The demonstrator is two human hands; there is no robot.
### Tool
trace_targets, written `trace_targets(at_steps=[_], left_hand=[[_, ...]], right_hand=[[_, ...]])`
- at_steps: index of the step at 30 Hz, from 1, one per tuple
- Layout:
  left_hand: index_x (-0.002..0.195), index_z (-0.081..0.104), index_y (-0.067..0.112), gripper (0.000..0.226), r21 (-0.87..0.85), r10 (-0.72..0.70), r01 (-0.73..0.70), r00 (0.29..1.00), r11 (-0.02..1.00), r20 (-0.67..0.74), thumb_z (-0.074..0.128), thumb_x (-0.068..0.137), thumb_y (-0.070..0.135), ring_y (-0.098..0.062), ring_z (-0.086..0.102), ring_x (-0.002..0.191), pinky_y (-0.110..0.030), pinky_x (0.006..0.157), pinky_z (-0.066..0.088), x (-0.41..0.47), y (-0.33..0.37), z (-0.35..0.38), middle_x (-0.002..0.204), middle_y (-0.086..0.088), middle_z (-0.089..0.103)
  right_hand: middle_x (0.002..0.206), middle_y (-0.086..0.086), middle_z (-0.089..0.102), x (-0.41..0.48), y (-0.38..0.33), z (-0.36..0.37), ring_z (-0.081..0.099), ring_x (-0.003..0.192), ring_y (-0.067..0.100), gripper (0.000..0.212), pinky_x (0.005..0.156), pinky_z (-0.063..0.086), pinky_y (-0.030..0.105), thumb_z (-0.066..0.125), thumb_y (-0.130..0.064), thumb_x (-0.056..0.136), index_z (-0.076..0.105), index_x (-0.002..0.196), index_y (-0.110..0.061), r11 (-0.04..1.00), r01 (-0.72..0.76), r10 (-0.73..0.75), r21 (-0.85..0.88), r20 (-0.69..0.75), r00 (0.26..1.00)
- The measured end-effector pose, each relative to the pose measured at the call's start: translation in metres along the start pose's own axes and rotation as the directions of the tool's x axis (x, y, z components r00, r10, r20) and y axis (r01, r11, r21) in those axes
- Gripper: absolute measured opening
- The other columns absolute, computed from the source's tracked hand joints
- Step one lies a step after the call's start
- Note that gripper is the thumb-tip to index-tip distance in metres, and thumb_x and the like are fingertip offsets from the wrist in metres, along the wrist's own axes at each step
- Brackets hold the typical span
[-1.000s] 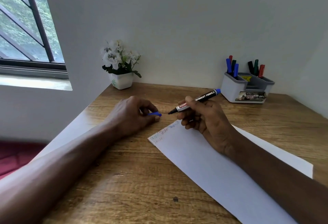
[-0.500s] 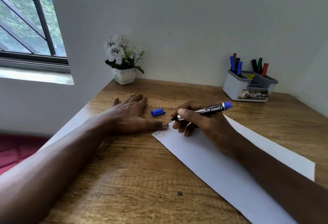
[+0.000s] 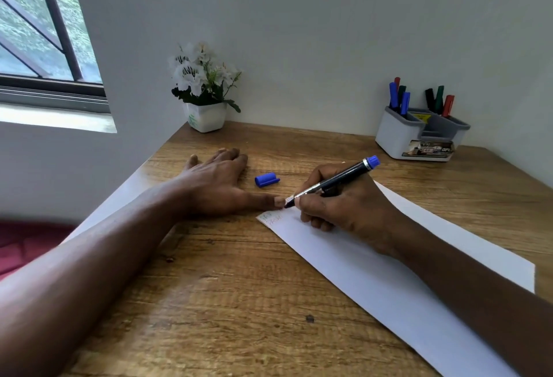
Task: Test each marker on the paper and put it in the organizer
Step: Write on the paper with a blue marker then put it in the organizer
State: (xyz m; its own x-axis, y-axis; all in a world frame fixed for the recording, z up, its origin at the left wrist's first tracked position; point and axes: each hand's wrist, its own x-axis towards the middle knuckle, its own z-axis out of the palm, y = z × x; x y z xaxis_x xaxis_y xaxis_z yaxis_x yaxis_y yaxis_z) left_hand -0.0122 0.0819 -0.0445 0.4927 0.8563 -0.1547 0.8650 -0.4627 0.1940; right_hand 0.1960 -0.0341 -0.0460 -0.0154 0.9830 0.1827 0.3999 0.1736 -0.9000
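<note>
While the desk point(image 3: 239, 302) carries a long sheet of paper point(image 3: 374, 281), the right hand point(image 3: 338, 206) writes at its far corner.

Largest to smallest: the left hand point(image 3: 215, 185) lies flat with fingers spread, thumb pinning the paper's corner; the right hand is closed around the blue marker point(image 3: 338, 179), tip on the sheet. The organizer point(image 3: 419, 134) stands well apart at the back, the loose cap point(image 3: 266, 180) between the hands. A stray nudge could probably roll that cap away, or the marker tip could ink the thumb.
</note>
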Motion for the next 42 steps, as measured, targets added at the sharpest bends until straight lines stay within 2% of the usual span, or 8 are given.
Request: trace_targets(at_steps=[5, 11, 15, 20, 23, 27, 36, 42], left_hand=[[0.163, 0.011, 0.024, 0.145, 0.003, -0.001, 0.001, 1.0, 1.0, -0.005, 0.028, 0.045, 0.106, -0.017, 0.004, 0.157, -0.059, 0.125, 0.003, -0.0009, 0.0017, -0.0005, 0.172, 0.002, 0.001], [0.163, 0.011, 0.026, 0.15, 0.002, -0.001, 0.001, 1.0, 1.0, 0.002, 0.024, 0.038, 0.108, -0.018, 0.005, 0.157, -0.06, 0.125, 0.004, 0.0012, -0.0005, -0.0002, 0.172, 0.002, 0.002], [0.163, 0.013, 0.026, 0.15, 0.002, 0.002, -0.002, 1.0, 1.0, -0.01, 0.024, 0.037, 0.107, -0.018, 0.007, 0.157, -0.059, 0.125, 0.005, 0.0006, -0.0004, 0.0001, 0.172, 0.002, 0.003], [0.162, 0.014, 0.026, 0.15, 0.007, 0.0, 0.0, 1.0, 1.0, -0.005, 0.024, 0.037, 0.108, -0.019, 0.008, 0.157, -0.06, 0.125, 0.005, 0.0013, -0.0005, -0.0002, 0.172, 0.002, 0.004], [0.163, 0.013, 0.027, 0.145, 0.003, -0.005, 0.005, 1.0, 1.0, -0.003, 0.029, 0.043, 0.107, -0.019, 0.008, 0.157, -0.06, 0.125, 0.005, 0.0003, 0.0009, -0.0006, 0.172, 0.002, 0.004], [0.163, 0.013, 0.027, 0.139, 0.004, -0.012, 0.012, 1.0, 1.0, 0.006, 0.032, 0.047, 0.102, -0.02, 0.007, 0.157, -0.059, 0.125, 0.004, -0.0008, 0.0029, -0.0022, 0.172, 0.002, 0.003], [0.162, 0.014, 0.027, 0.136, 0.003, -0.009, 0.009, 1.0, 1.0, 0.007, 0.033, 0.049, 0.1, -0.022, 0.007, 0.157, -0.061, 0.124, 0.004, -0.0018, 0.0032, -0.0034, 0.172, 0.002, 0.004], [0.162, 0.013, 0.028, 0.135, -0.002, -0.013, 0.013, 1.0, 1.0, 0.009, 0.034, 0.05, 0.1, -0.022, 0.007, 0.157, -0.06, 0.125, 0.004, -0.0009, 0.0025, -0.0026, 0.172, 0.002, 0.003]], right_hand=[[0.06, 0.003, 0.068, 0.0018, 0.0024, 0.0017, 0.06, 0.054, 0.01, 0.015, 0.056, 0.05, 0.03, 0.08, -0.022, 0.078, 0.069, 0.075, -0.013, 0.984, 0.042, -0.05, -0.172, -0.045, 0.998], [0.066, -0.002, 0.067, 0.0032, 0.0082, 0.0037, 0.06, 0.062, 0.01, 0.016, 0.06, 0.048, 0.031, 0.083, -0.029, 0.077, 0.069, 0.071, -0.023, 0.967, 0.088, -0.101, -0.237, -0.043, 0.994], [0.062, -0.004, 0.065, 0.0037, 0.0061, 0.0047, 0.058, 0.059, 0.008, 0.028, 0.057, 0.047, 0.03, 0.074, -0.049, 0.063, 0.067, 0.066, -0.023, 0.965, 0.094, -0.106, -0.244, -0.037, 0.994], [0.063, -0.001, 0.067, 0.0024, 0.0061, 0.0023, 0.058, 0.059, 0.008, 0.015, 0.057, 0.046, 0.028, 0.082, -0.024, 0.081, 0.073, 0.077, -0.012, 0.98, 0.088, -0.092, -0.18, -0.014, 0.996], [0.065, 0.0, 0.068, 0.0034, 0.0077, 0.0039, 0.058, 0.061, 0.009, 0.016, 0.058, 0.046, 0.029, 0.083, -0.029, 0.077, 0.073, 0.073, -0.017, 0.976, 0.099, -0.106, -0.195, -0.025, 0.994], [0.06, -0.003, 0.065, 0.0021, 0.007, 0.0017, 0.056, 0.057, 0.008, 0.016, 0.057, 0.047, 0.031, 0.082, -0.018, 0.08, 0.07, 0.072, -0.011, 0.98, 0.102, -0.107, -0.169, -0.023, 0.994], [0.06, -0.004, 0.064, 0.0024, 0.0073, 0.0022, 0.057, 0.058, 0.009, 0.014, 0.058, 0.047, 0.033, 0.08, -0.017, 0.082, 0.07, 0.073, -0.011, 0.976, 0.11, -0.118, -0.189, -0.033, 0.992], [0.06, -0.003, 0.064, 0.003, 0.0073, 0.0031, 0.056, 0.058, 0.011, 0.019, 0.058, 0.047, 0.035, 0.078, -0.029, 0.075, 0.069, 0.072, -0.012, 0.976, 0.101, -0.113, -0.193, -0.05, 0.992]])
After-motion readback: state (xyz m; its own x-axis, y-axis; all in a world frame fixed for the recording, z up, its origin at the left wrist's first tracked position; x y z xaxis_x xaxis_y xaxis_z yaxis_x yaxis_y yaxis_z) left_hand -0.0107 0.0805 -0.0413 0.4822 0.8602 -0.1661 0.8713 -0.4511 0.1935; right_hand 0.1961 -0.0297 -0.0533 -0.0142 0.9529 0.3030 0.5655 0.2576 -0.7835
